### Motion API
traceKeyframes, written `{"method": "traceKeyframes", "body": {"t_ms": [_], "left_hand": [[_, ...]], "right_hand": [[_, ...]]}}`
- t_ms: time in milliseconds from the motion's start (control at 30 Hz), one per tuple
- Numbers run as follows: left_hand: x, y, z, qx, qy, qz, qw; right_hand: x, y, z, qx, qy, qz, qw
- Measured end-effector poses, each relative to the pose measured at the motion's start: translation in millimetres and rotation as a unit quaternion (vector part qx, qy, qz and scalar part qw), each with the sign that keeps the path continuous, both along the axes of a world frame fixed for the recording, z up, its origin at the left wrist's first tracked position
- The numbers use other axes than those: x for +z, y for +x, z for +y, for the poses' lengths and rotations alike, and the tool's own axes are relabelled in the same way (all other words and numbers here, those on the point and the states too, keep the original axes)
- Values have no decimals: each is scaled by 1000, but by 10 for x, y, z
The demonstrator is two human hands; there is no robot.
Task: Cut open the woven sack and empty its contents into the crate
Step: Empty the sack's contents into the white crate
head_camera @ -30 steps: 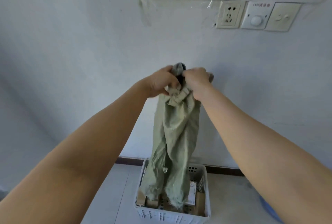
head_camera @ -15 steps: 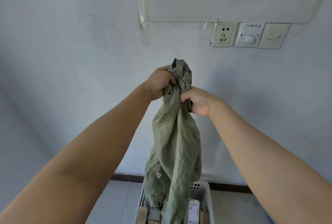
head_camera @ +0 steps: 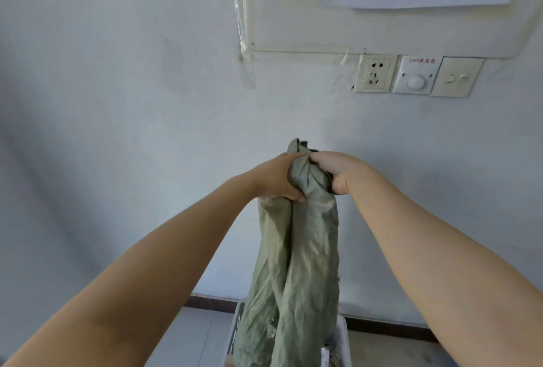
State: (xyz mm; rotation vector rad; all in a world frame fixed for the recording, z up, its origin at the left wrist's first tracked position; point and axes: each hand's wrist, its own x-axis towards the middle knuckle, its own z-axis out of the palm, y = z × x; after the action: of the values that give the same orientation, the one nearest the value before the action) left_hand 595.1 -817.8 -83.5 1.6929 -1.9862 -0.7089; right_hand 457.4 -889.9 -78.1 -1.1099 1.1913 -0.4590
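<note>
Both hands close on the bunched top of the sack (head_camera: 296, 263), held up in front of the wall (head_camera: 117, 102); the left hand (head_camera: 274, 180) wraps the gathered cloth from its own side, fingers curled tight around it with the thumb low against the fabric; the right hand (head_camera: 338, 172) clamps the same bunch from the other side, knuckles up, fingers folded into the cloth; the two hands sit level and almost touching, with only the crumpled fold between them; a small peak of the sack pokes up just above the grip; below the grip the olive-green weave hangs limp and twisted in long creases, slack and flat-looking, straight down into the crate (head_camera: 343, 337); the crate is white, directly under the hands, and only its far rim and a slotted side show around the cloth; what lies inside is mostly hidden by the sack, though a few pale shapes show at the rim on the right; above and to the right of the grip, well apart from it, a socket (head_camera: 376, 74), a dial (head_camera: 415, 78) and a switch (head_camera: 454, 77) sit in a row on the wall; a dark skirting (head_camera: 211, 303) runs behind the crate at floor level.
</note>
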Motion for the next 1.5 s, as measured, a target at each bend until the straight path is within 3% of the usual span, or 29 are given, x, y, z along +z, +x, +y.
{"method": "traceKeyframes", "body": {"t_ms": [67,133,200,267,333,400,500,567,633,700,800,867,933,1000,1067,1100,1167,1233,1267,1367,1400,1467,1500], "left_hand": [[-47,57,-73,62,-16,35,997],[-86,131,-104,110,2,52,993],[-89,207,-101,129,26,117,984],[-63,272,-87,122,72,237,961],[-59,284,-82,119,98,317,936],[-64,241,-96,161,74,284,942],[-71,169,-65,263,9,93,960],[-60,116,31,228,30,39,972],[-124,50,120,154,113,23,981],[-249,-31,185,109,134,73,982],[-340,-133,176,122,26,237,963],[-329,-132,158,154,-21,229,961],[-328,-95,137,196,-26,171,965],[-320,-65,111,238,-13,90,967],[-284,-98,111,256,4,68,964],[-256,-126,116,258,3,90,962],[-242,-126,139,268,-7,201,942],[-257,-89,253,271,-8,356,894],[-295,-52,321,272,0,388,881],[-381,28,600,291,93,245,920],[-430,49,695,287,141,236,918],[-523,81,852,259,188,369,873],[-569,101,903,251,171,445,843]], "right_hand": [[29,-4,43,7,-17,-8,1000],[33,-48,60,37,-119,50,991],[87,-82,119,155,-229,117,954],[65,-82,135,243,-264,115,926],[15,-58,111,192,-317,108,923],[-63,-5,44,87,-361,117,921],[-193,16,-83,-62,-316,161,933],[-240,-12,-177,-135,-236,142,952],[-245,-52,-263,-156,-114,70,979],[-239,-78,-266,-123,-10,57,991],[-266,-127,-71,13,64,89,994],[-306,-135,27,57,20,150,987],[-338,-135,50,11,-111,183,977],[-262,-149,58,12,-268,144,953],[-135,-160,214,155,-284,74,943],[-107,-162,269,220,-286,90,928],[-170,-161,255,229,-315,119,913],[-241,-165,198,140,-280,85,946],[-288,-173,170,96,-236,52,966],[-409,-156,119,-15,-63,-54,996],[-431,-120,140,-27,-3,-87,996],[-396,-45,310,17,63,-108,992],[-390,-2,422,52,77,-110,990]]}}
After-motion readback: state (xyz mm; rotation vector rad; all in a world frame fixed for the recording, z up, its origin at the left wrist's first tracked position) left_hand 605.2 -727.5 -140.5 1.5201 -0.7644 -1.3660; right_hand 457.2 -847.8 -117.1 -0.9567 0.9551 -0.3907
